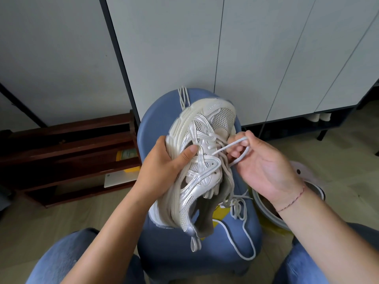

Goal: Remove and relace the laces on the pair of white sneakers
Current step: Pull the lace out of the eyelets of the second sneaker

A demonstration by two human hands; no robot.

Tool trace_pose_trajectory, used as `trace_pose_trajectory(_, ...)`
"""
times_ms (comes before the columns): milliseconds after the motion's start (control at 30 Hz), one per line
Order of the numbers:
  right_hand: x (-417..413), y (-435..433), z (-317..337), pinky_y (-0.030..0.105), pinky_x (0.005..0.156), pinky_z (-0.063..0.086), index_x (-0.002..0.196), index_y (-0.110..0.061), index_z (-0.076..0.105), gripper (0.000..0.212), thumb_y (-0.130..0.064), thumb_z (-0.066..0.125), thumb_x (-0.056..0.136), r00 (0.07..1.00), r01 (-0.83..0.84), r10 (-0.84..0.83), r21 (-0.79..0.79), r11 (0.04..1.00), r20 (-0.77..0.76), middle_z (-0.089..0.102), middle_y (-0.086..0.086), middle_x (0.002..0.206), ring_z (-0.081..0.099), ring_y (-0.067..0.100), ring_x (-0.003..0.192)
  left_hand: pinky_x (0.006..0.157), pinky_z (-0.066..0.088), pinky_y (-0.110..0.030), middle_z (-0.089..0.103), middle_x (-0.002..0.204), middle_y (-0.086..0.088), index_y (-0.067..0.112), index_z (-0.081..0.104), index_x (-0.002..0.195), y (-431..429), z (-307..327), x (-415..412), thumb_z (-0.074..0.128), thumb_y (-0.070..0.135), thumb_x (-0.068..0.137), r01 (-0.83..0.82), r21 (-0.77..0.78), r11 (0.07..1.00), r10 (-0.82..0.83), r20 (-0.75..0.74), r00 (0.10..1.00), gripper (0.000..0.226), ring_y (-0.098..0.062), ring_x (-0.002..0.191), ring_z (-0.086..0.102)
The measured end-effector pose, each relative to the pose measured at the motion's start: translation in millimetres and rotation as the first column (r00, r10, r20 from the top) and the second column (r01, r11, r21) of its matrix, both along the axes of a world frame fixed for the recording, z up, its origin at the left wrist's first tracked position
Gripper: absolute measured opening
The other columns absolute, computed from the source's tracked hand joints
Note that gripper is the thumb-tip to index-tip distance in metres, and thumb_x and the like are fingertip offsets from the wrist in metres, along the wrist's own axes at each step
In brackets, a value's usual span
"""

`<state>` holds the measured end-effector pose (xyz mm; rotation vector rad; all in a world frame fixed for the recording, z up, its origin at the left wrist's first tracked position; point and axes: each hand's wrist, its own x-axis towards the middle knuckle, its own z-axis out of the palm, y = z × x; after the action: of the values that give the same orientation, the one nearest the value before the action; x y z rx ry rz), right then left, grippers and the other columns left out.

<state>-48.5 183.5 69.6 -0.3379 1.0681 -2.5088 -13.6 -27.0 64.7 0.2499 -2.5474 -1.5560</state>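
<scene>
A white and silver sneaker (202, 160) is held on its side above a blue stool (164, 242), toe pointing away from me. My left hand (164, 160) grips its sole and side, thumb pressed on the upper. My right hand (260, 165) pinches a loop of white lace (227, 147) beside the eyelets. The rest of that lace trails down over the stool seat (244, 228). A second loose lace (183, 97) lies at the stool's far edge. The other sneaker is not in sight.
A dark wooden rack (67, 156) stands on the floor at left, with a yellow item (127, 158) behind it. A white round basin (272, 210) sits at right, by my wrist. White cabinet doors (246, 58) rise behind. My jeans-clad knees (67, 257) flank the stool.
</scene>
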Motion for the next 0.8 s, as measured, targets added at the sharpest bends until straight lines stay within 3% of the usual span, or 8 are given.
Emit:
trace_pose_trajectory(100, -4.6, 5.7, 6.1, 0.027, 0.082, 0.034, 0.069, -0.019, 0.05, 0.028, -0.028, 0.04, 0.094, 0.995, -0.047, 0.06, -0.163, 0.985, 0.077, 0.039, -0.002, 0.072, 0.042, 0.012, 0.067, 0.076, 0.052, -0.027, 0.067, 0.102, 0.014, 0.023, 0.053, 0.116, -3.6, -1.0, -0.6, 0.066, 0.068, 0.066, 0.007, 0.024, 1.0, -0.007, -0.004, 1.0, 0.068, -0.003, 0.092, 0.065)
trace_pose_trajectory(167, -8.4, 9.6, 7.9, 0.027, 0.078, 0.034, 0.066, -0.019, 0.05, 0.03, -0.028, 0.042, 0.093, 0.998, 0.009, -0.007, -0.025, 1.0, 0.065, 0.039, -0.003, 0.07, 0.04, 0.011, 0.065, 0.074, 0.051, -0.026, 0.067, 0.101, 0.014, 0.023, 0.053, 0.115, -5.0, -2.4, -0.6, 0.066, 0.068, 0.065, 0.015, 0.027, 1.0, -0.015, -0.005, 1.0, 0.068, -0.003, 0.09, 0.065)
trace_pose_trajectory(233, -9.9, 12.3, 7.1, 0.026, 0.073, 0.036, 0.059, -0.018, 0.051, 0.034, -0.024, 0.047, 0.092, 0.991, 0.137, -0.135, 0.238, 0.962, -0.024, 0.041, -0.001, 0.065, 0.039, 0.011, 0.062, 0.077, 0.053, -0.028, 0.068, 0.102, 0.013, 0.022, 0.054, 0.116, -6.3, -4.0, -1.3, 0.068, 0.069, 0.064, 0.007, 0.055, 0.998, -0.007, -0.011, 1.0, 0.07, -0.005, 0.092, 0.067)
trace_pose_trajectory(367, -4.1, 10.2, 2.3, 0.023, 0.066, 0.035, 0.058, -0.013, 0.046, 0.032, -0.022, 0.049, 0.088, 0.913, 0.353, -0.061, 0.703, 0.617, -0.404, 0.038, 0.002, 0.063, 0.039, 0.012, 0.065, 0.091, 0.056, -0.042, 0.072, 0.108, 0.011, 0.024, 0.058, 0.12, -14.9, -5.4, -5.6, 0.073, 0.076, 0.064, -0.039, 0.148, 0.988, 0.047, -0.049, 0.998, 0.078, -0.01, 0.1, 0.07)
trace_pose_trajectory(500, 0.1, 7.7, -3.3, 0.041, 0.064, 0.039, 0.068, -0.012, 0.053, 0.032, -0.037, 0.052, 0.087, 0.873, 0.396, 0.139, 0.847, 0.354, -0.467, 0.047, 0.01, 0.064, 0.046, 0.025, 0.063, 0.095, 0.054, -0.049, 0.073, 0.113, 0.008, 0.025, 0.059, 0.123, -21.2, -2.9, -6.8, 0.071, 0.081, 0.059, -0.049, 0.198, 0.979, 0.067, -0.083, 0.994, 0.086, -0.014, 0.104, 0.07)
trace_pose_trajectory(567, 2.2, 4.5, -4.9, 0.041, 0.068, 0.048, 0.073, -0.018, 0.059, 0.023, -0.036, 0.057, 0.087, 0.859, 0.418, 0.205, 0.874, 0.249, -0.469, 0.059, 0.004, 0.068, 0.057, 0.022, 0.069, 0.094, 0.055, -0.049, 0.073, 0.112, 0.007, 0.024, 0.059, 0.122, -22.7, -3.5, -6.7, 0.072, 0.082, 0.058, -0.048, 0.195, 0.98, 0.066, -0.086, 0.994, 0.088, -0.015, 0.103, 0.07)
trace_pose_trajectory(633, 3.6, 1.0, -6.6, 0.035, 0.07, 0.049, 0.077, -0.022, 0.06, 0.013, -0.029, 0.061, 0.088, 0.839, 0.45, 0.206, 0.855, 0.258, -0.504, 0.062, -0.003, 0.073, 0.059, 0.013, 0.072, 0.093, 0.055, -0.05, 0.073, 0.11, 0.006, 0.023, 0.058, 0.121, -23.2, -4.8, -6.7, 0.071, 0.084, 0.055, -0.046, 0.179, 0.983, 0.061, -0.078, 0.995, 0.091, -0.016, 0.101, 0.071)
trace_pose_trajectory(800, 7.2, -5.5, -2.7, 0.018, 0.073, 0.049, 0.09, -0.019, 0.063, 0.003, -0.017, 0.062, 0.09, 0.72, 0.609, 0.018, 0.644, 0.463, -0.694, 0.063, -0.008, 0.084, 0.059, 0.006, 0.08, 0.093, 0.055, -0.047, 0.072, 0.108, 0.012, 0.027, 0.057, 0.116, -17.9, -6.0, -5.9, 0.069, 0.079, 0.058, -0.047, 0.126, 0.991, 0.055, -0.064, 0.996, 0.078, -0.01, 0.1, 0.069)
